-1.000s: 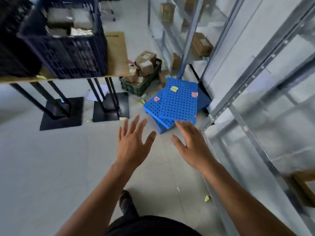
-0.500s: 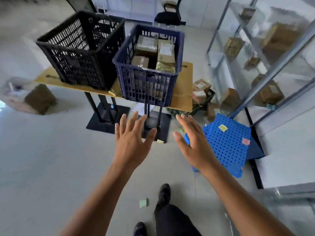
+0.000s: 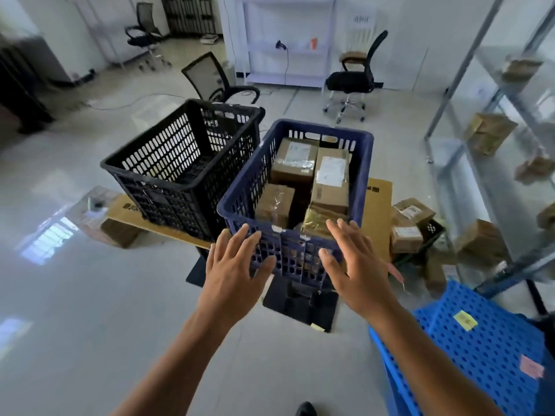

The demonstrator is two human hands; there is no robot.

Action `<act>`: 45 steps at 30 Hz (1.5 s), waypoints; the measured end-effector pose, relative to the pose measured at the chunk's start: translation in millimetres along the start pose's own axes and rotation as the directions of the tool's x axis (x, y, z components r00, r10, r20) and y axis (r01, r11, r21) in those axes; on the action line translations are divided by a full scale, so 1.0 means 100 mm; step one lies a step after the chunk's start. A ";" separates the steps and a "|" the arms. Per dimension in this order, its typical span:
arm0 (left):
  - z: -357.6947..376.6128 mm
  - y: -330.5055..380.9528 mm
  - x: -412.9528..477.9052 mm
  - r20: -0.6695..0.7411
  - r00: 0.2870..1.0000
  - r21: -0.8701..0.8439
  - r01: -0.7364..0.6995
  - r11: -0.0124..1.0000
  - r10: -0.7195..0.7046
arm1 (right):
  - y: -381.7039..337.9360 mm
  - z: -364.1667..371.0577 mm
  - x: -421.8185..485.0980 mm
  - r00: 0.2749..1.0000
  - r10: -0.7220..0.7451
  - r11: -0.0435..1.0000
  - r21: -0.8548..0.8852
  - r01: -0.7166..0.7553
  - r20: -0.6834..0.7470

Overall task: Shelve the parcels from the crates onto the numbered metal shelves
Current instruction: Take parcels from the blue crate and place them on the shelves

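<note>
**Both hands open at the near wall of the blue crate**

The left hand (image 3: 232, 267) and the right hand (image 3: 359, 267) are raised side by side with fingers straight and spread. Neither grip is closed on anything. Their fingertips overlap the near rim of the blue crate (image 3: 365, 175), which stands on the table (image 3: 379, 205) just beside the black crate (image 3: 168, 202). Whether the fingers touch the crate's wall or hover in front of it cannot be told from this view.

Inside the blue crate lie brown cardboard parcels (image 3: 294, 162), some with white labels. A gold-wrapped parcel (image 3: 318, 219) sits at the near edge, just beyond the right hand's fingertips. The metal shelves (image 3: 461, 69) stand to the right, well apart from the hands, with more boxes (image 3: 488, 136) on them.

The hands cover part of the crate's near wall, and the lower parcels show only through its slots. The labels are too blurred to read, and the shelves are smeared, so no numbers can be made out. A perforated blue panel (image 3: 480, 355) is cut off at the lower right corner.
</note>
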State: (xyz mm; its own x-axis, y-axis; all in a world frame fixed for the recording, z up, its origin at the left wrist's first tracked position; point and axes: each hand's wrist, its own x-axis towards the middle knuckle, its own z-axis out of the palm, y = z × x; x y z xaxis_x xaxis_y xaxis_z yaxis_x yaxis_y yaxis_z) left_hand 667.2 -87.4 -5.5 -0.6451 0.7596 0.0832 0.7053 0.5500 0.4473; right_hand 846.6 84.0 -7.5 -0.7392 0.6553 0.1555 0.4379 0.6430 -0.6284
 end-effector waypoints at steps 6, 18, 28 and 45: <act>0.10 0.06 0.88 0.035 0.998 0.000 -0.050 0.999 0.050 | 0.17 -0.01 0.80 0.997 0.035 0.997 -0.068 -0.031 0.067; 0.47 -0.21 2.94 0.276 0.952 -0.146 -0.099 0.984 0.136 | 0.43 0.34 2.28 0.973 0.222 0.952 -0.228 -0.202 0.064; 1.03 -0.17 3.84 0.436 0.900 -0.275 0.152 0.949 -0.018 | 1.02 0.69 3.26 0.927 0.362 0.866 -0.404 -0.294 0.101; 1.22 -0.23 4.00 0.481 0.852 -0.569 0.482 0.666 -0.205 | 1.21 0.86 3.20 0.913 0.408 0.812 -0.466 -0.353 0.021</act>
State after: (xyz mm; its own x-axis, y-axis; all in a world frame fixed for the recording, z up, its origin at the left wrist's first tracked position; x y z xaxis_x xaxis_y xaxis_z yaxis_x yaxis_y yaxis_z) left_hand 429.0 246.9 -91.3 -0.5528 0.7018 -0.4492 -0.0082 0.5345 0.8451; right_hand 619.2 337.0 -98.8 -0.5065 0.8522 -0.1310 0.8543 0.4755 -0.2100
